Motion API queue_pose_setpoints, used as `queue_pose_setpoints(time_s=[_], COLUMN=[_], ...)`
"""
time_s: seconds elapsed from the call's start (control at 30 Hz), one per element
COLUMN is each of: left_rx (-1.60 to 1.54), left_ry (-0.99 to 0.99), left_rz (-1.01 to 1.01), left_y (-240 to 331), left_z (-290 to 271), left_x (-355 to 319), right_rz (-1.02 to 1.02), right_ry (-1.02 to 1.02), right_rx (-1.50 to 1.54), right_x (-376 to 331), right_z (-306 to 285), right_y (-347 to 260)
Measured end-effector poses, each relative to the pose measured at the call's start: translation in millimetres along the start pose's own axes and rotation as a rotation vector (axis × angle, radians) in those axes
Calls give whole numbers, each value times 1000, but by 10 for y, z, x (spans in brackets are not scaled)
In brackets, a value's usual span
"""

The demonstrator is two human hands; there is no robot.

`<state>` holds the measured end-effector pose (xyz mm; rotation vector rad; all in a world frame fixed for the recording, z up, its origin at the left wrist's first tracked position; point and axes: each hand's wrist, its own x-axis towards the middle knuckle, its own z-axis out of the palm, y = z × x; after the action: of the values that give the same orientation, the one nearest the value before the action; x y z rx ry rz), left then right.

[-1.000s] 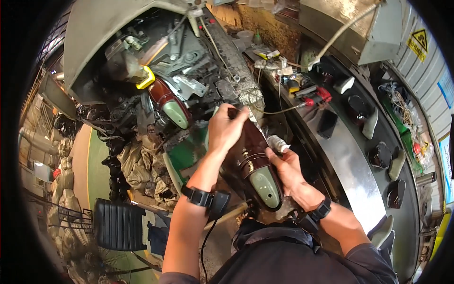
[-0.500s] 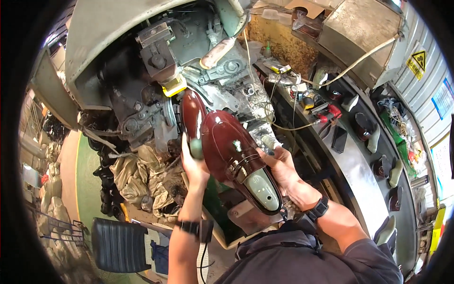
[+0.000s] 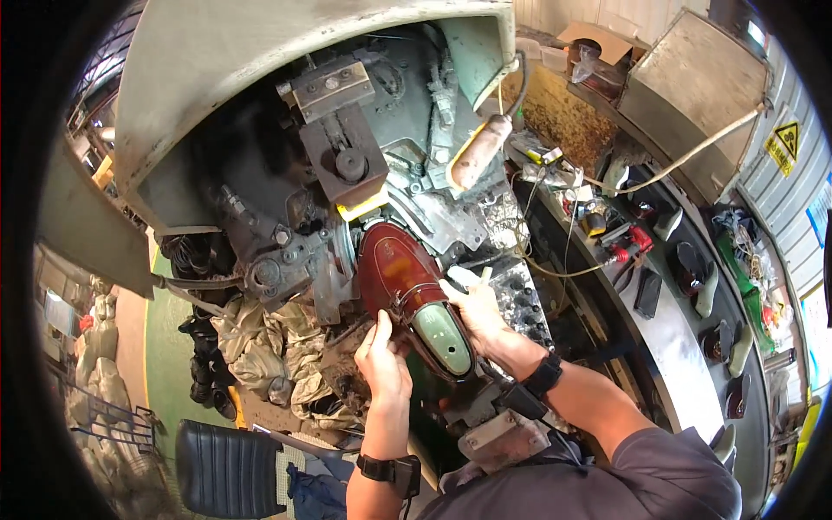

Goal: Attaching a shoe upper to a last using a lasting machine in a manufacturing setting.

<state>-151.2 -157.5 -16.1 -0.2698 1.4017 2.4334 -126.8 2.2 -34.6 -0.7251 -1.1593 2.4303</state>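
Observation:
A glossy maroon leather shoe (image 3: 397, 264) on a pale green last (image 3: 440, 334) is between my hands, its toe pointing up into a machine. My right hand (image 3: 490, 328) grips the shoe's right side near the opening. Against its left side, by the heel, my left hand (image 3: 384, 360) is closed with thumb and fingertips on the shoe. The toe lies just below a yellow-edged block (image 3: 362, 206) under the machine's dark metal head (image 3: 347, 160). Whether the toe touches the metal parts I cannot tell. The fingers under the shoe are hidden.
A pale machine hood (image 3: 303, 39) arches overhead, with a hanging handle-shaped part (image 3: 479, 154). Along the right, a dark conveyor (image 3: 667, 316) carries several shoes on lasts. A red power tool (image 3: 635, 245) lies beside it. Crumpled beige cloth (image 3: 251, 347) and a black chair (image 3: 227, 468) are at left.
The shoe has moved forward under the machine head. A second maroon shoe, earlier in my left hand, no longer shows. My left hand now holds the remaining shoe's side.

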Motion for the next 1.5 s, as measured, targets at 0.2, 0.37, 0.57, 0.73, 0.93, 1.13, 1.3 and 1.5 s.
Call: queue_pose_setpoints(time_s=[0.2, 0.37, 0.57, 0.73, 0.93, 1.13, 1.3, 1.5], left_rx=[-101, -123, -242, -415, -242, -283, -321, -381], left_ry=[52, 101, 132, 210, 289, 268, 318, 297], left_rz=[-9, -67, -13, -123, 96, 165, 96, -14], left_y=[-30, -118, -528, -602, -777, -883, -818, -681], left_z=[61, 115, 23, 146, 179, 109, 211, 214], left_x=[199, 262, 458, 514, 537, 593, 555, 516], right_rz=[42, 83, 66, 65, 30, 41, 48, 46], right_ry=[11, 19, -153, -148, -131, -195, -197, -173], right_rx=[-24, -41, -148, 54, 18, 136, 86, -44], right_x=[176, 185, 485, 488, 535, 448, 435, 447], right_z=[76, 102, -218, -224, -265, -140, -155, -166], right_y=[-17, -133, 185, 302, 402, 290, 228, 192])
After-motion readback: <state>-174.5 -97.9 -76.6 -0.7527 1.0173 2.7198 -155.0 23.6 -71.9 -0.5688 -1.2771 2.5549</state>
